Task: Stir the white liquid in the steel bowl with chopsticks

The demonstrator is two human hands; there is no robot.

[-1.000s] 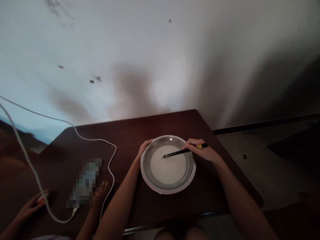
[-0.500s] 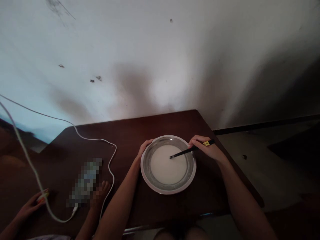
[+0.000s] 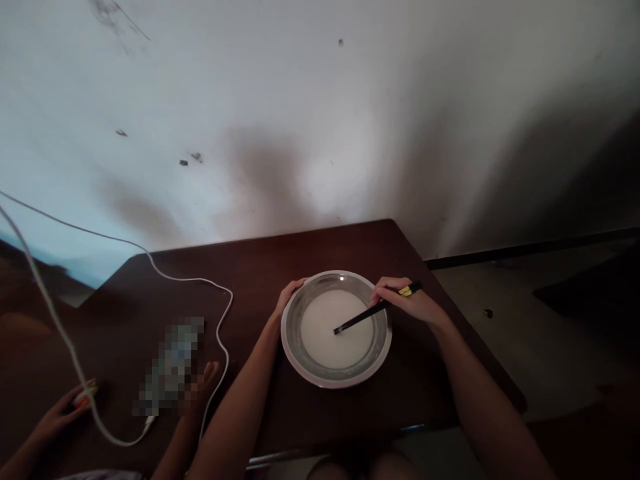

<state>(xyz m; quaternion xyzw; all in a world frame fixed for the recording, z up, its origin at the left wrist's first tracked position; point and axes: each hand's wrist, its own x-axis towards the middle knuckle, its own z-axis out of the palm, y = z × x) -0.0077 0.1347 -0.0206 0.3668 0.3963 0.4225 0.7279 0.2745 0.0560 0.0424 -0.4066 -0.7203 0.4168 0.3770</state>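
A metal bowl (image 3: 294, 337) with a pale rim stands on the dark table, holding a smooth whitish liquid (image 3: 320, 350). My left hand (image 3: 289, 295) is curled around the bowl's left rim; its fingertips are partly hidden by the bowl. Over the right rim, my right hand (image 3: 407, 301) grips a pair of black chopsticks (image 3: 361, 316) with gold bands near the top ends. The chopsticks slant down to the left, and their tips reach the liquid near the middle of the bowl.
The dark brown table (image 3: 270, 243) meets a stained white wall (image 3: 310, 100). At left, a blurred-out flat device (image 3: 173, 367) has a white cable (image 3: 219, 330) plugged in. Another person's hands lie beside it, one near a small colourful object (image 3: 85, 396).
The chopstick tips have moved slightly left and towards me through the liquid, with my right hand shifting a little the same way. My left hand and the bowl stay in place.
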